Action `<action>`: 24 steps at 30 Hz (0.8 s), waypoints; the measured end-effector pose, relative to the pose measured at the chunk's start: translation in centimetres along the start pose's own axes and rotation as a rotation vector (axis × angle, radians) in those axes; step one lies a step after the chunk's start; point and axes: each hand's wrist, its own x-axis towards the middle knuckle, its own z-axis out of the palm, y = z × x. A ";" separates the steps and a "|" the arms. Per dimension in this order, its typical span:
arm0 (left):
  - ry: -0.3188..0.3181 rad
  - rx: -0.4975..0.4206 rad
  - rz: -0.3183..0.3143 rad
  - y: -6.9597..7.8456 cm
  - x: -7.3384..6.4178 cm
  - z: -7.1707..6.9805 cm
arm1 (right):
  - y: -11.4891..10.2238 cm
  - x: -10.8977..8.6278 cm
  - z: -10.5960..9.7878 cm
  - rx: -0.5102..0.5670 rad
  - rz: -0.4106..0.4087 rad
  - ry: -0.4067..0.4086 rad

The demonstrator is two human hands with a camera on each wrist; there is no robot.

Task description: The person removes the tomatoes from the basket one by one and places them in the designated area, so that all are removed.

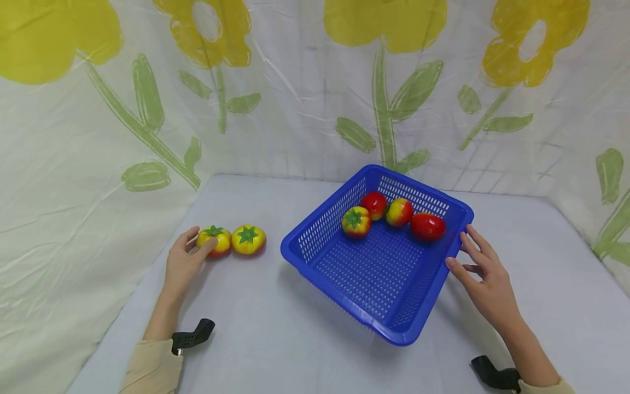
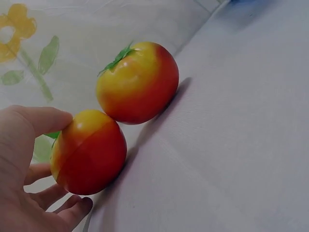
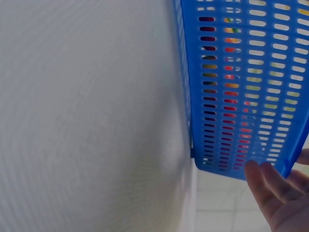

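Observation:
My left hand point(image 1: 183, 258) holds the left one of two yellow-and-red toy tomatoes point(image 1: 220, 249) on the white table. Its thumb lies across the tomato's near side, and the other fingers reach around the far side, partly hidden in the left wrist view. The second tomato point(image 1: 248, 241), with a green leafy top, sits against the first. My right hand point(image 1: 487, 282) touches the right rim of a blue plastic basket point(image 1: 376, 284), its fingers fairly straight. In the right wrist view, fingertips point(image 3: 252, 168) meet the outer wall of the basket.
Inside the basket, toward its back, lie several red and yellow-red toy tomatoes point(image 1: 428, 227). The white table point(image 1: 246, 339) ends at a hanging cloth point(image 1: 285, 109) printed with yellow flowers. Black wrist mounts point(image 1: 192, 336) stick out from both sleeves.

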 end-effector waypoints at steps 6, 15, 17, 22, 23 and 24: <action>0.013 -0.007 0.053 -0.3 0.0 0.1 | 0.0 0.0 0.0 -0.003 -0.004 0.002; 0.038 -0.017 0.103 -0.4 0.0 0.1 | 0.1 -0.2 0.1 -0.013 0.005 -0.001; 0.041 -0.028 0.116 -0.4 -0.1 0.0 | 0.1 -0.2 0.1 -0.012 0.004 0.000; 0.040 -0.045 0.111 -0.4 -0.2 0.1 | 0.1 -0.1 0.1 -0.014 0.004 0.000; 0.039 -0.044 0.105 -0.4 -0.2 0.1 | 0.1 -0.1 0.1 -0.015 0.004 -0.001; 0.040 -0.042 0.099 -0.4 -0.2 0.2 | 0.1 -0.1 0.1 -0.015 0.004 -0.002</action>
